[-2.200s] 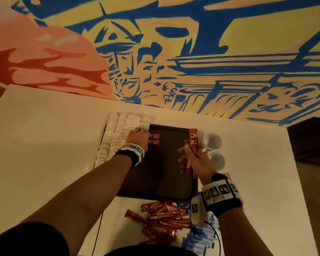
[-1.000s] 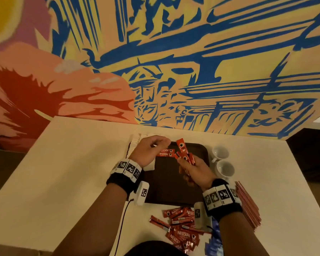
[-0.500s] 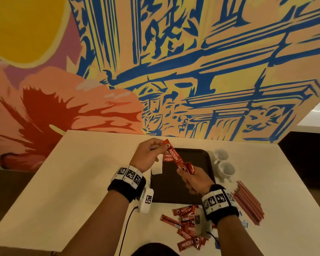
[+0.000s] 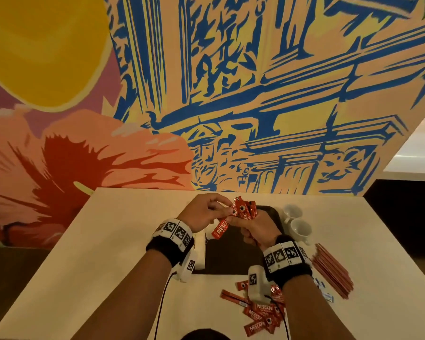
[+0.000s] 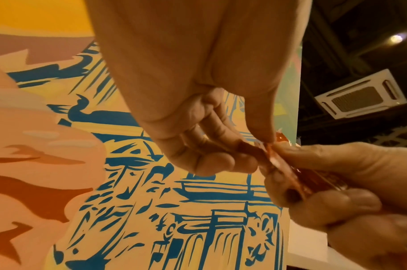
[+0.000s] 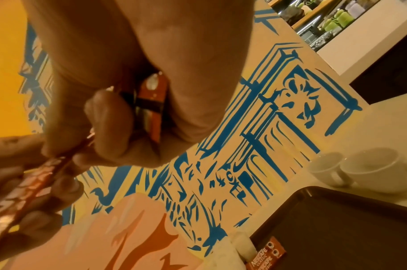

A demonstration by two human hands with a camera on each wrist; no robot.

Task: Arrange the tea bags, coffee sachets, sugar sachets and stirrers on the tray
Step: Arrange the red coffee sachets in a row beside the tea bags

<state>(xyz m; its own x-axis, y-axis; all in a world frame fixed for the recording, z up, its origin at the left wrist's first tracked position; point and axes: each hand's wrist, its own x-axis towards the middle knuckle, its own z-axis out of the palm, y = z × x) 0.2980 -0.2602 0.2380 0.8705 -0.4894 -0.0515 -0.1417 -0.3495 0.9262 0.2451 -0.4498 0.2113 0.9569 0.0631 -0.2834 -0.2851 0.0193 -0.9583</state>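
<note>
Above tray (image 4: 231, 256), frame centre: right hand (image 4: 257, 228) clamped on bunch of sachets (image 4: 247, 209). Left hand (image 4: 201, 212) pinching one sachet (image 4: 220, 228) off bunch. Two sachets (image 6: 267, 255) on tray, lower right of right wrist view. Loose pile (image 4: 260, 312) on tabletop (image 4: 108, 241), bottom centre. Stirrers (image 4: 331, 271) and cups (image 4: 297, 222) at right.

Both forearms are bare, each wrist wrapped in a black fabric wristband (image 4: 168, 246) topped by a row of white square tiles printed with black fiducial patterns (image 4: 283, 255). Under each wrist hangs a white plastic camera module (image 4: 188, 267) bearing its own small marker. A thin black cable (image 4: 163, 300) trails from the left one.
</note>
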